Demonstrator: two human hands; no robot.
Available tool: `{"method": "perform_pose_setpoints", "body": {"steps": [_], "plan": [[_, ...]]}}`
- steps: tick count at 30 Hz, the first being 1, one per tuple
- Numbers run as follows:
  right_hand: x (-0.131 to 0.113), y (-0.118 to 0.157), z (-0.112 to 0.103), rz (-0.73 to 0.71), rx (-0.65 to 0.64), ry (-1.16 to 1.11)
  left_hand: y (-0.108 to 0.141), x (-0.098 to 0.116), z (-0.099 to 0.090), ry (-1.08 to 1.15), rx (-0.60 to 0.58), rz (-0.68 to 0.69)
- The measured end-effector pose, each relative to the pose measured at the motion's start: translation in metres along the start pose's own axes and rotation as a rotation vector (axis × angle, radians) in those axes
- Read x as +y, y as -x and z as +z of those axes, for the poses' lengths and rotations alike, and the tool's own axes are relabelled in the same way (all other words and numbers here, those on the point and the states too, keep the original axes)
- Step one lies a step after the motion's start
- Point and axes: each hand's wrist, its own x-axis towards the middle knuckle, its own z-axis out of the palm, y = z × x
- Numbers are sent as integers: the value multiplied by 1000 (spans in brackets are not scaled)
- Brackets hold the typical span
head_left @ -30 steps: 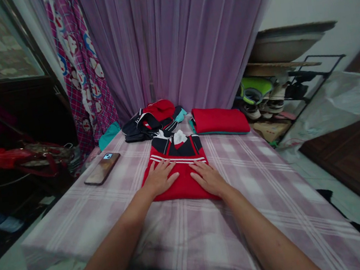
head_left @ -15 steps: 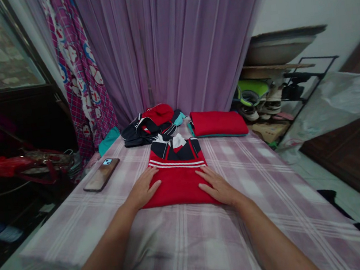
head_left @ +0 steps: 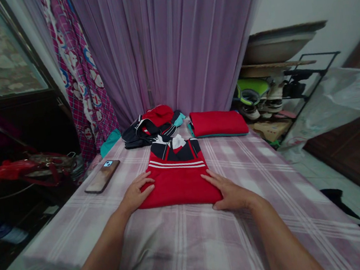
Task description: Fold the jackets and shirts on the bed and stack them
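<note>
A folded red jacket point(head_left: 180, 184) with a dark collar section and white stripes lies flat on the plaid-covered table. On its left edge rests my left hand point(head_left: 137, 193), fingers spread over the cloth. My right hand point(head_left: 230, 190) touches the near right corner, fingers extended on top and the thumb at the front edge. Neither hand grips the fabric. Behind it sit a loose pile of dark and red clothes point(head_left: 151, 123) and, to the right, a neatly folded red garment point(head_left: 218, 123) with a teal layer beneath.
A phone point(head_left: 103, 177) lies left of the jacket on the plaid cloth point(head_left: 275, 193). Purple curtains point(head_left: 173, 42) hang behind the table. A rack with shoes point(head_left: 269, 104) stands at the right, and a red object point(head_left: 11, 172) is at the left.
Both hands have slid outward to the jacket's side edges. My right hand has moved toward the near right corner, its thumb now at the front edge.
</note>
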Motion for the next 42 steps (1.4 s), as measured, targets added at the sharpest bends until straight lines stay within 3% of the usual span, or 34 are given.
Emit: {"method": "perform_pose_setpoints", "body": {"steps": [5,10,17,22,28,32,34,38,42], "plan": [[-5,1,-2,-58,116,-20,5,6,-8,-16,-68,-13],[-8,1,-4,-80,193,-104,21,-4,-22,-86,-202,2],[-16,-7,-3,54,336,-144,31,-13,-31,-172,-279,58],[-11,-14,2,109,489,-56,31,-6,-29,-114,-123,37],[1,-23,10,-21,684,-68,23,5,-23,-43,87,83],[-4,-23,5,-14,790,-58,15,17,-23,19,189,-40],[-12,-18,-1,-46,848,-56,15,24,-27,24,226,-70],[-36,1,-8,-96,895,-101,26,45,-47,31,329,-5],[-55,8,-18,1,911,-149,20,68,-71,-11,396,-25]]}}
